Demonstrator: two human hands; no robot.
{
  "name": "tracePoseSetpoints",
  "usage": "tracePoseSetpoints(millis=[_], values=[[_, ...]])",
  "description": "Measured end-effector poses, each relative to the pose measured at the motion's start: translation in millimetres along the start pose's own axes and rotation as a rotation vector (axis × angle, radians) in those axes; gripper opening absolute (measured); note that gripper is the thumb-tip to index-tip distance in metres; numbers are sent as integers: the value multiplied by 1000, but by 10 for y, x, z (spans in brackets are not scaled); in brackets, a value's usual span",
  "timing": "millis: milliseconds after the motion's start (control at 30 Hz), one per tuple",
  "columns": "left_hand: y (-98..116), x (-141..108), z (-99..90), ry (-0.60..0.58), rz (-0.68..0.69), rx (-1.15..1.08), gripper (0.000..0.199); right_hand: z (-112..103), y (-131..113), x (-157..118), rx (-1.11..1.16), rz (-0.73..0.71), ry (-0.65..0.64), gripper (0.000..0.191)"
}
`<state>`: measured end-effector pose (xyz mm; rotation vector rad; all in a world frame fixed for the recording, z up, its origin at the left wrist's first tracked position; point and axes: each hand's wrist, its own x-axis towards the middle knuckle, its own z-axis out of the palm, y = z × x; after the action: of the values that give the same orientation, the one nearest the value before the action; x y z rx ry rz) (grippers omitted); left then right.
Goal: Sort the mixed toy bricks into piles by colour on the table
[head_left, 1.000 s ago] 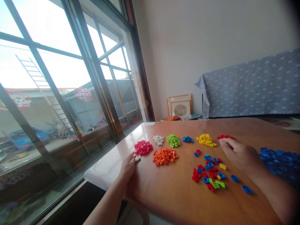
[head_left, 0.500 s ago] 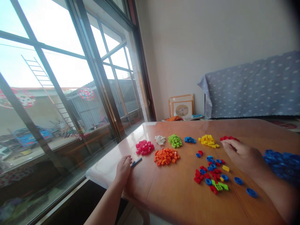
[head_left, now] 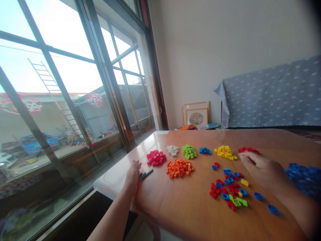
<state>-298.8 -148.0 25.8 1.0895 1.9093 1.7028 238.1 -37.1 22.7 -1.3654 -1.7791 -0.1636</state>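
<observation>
My left hand [head_left: 132, 174] rests at the table's left side with loosely spread fingers and holds nothing. Just right of it lies a small dark grey stick-like piece [head_left: 146, 173]. My right hand [head_left: 260, 167] is at the near edge of a pile of red bricks [head_left: 249, 150], its thumb and fingertips pinched together; whatever is between them is hidden. In front of that hand lies a mixed spread of red bricks [head_left: 213, 194], blue round pieces [head_left: 225, 196], green bricks [head_left: 236, 203] and a yellow brick [head_left: 244, 182].
Sorted piles of pink [head_left: 155, 157], white [head_left: 173, 150], lime green [head_left: 189, 151], orange [head_left: 179, 168], blue [head_left: 205, 151] and yellow bricks [head_left: 225, 152] stand across the wooden table [head_left: 185, 204]. A large blue heap [head_left: 303, 177] lies at the right. Windows [head_left: 70, 83] border the left side.
My left hand's fingers have opened and lifted slightly beside the dark piece. My right hand stays by the red pile, more of which now shows. The view has shifted a little.
</observation>
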Motion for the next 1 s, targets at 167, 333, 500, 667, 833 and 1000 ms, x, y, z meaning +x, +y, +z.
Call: tracePoseSetpoints(millis=[167, 333, 500, 667, 833, 1000], values=[[-77, -63, -128, 49, 88, 371, 50, 15, 36, 1, -17, -39, 22, 20], [-152, -100, -62, -41, 203, 516, 56, 25, 34, 0, -29, -29, 3, 21], [-187, -81, 35, -109, 235, 470, 51, 29, 36, 7, -20, -23, 7, 22], [-191, -70, 56, -123, 227, 419, 47, 12, 24, 10, -30, -9, 7, 24], [-150, -96, 50, -127, 283, 541, 50, 38, 36, 16, -16, -4, 19, 27], [-130, -107, 57, -164, 300, 604, 42, 1, -13, 10, 2, -12, 23, 27]])
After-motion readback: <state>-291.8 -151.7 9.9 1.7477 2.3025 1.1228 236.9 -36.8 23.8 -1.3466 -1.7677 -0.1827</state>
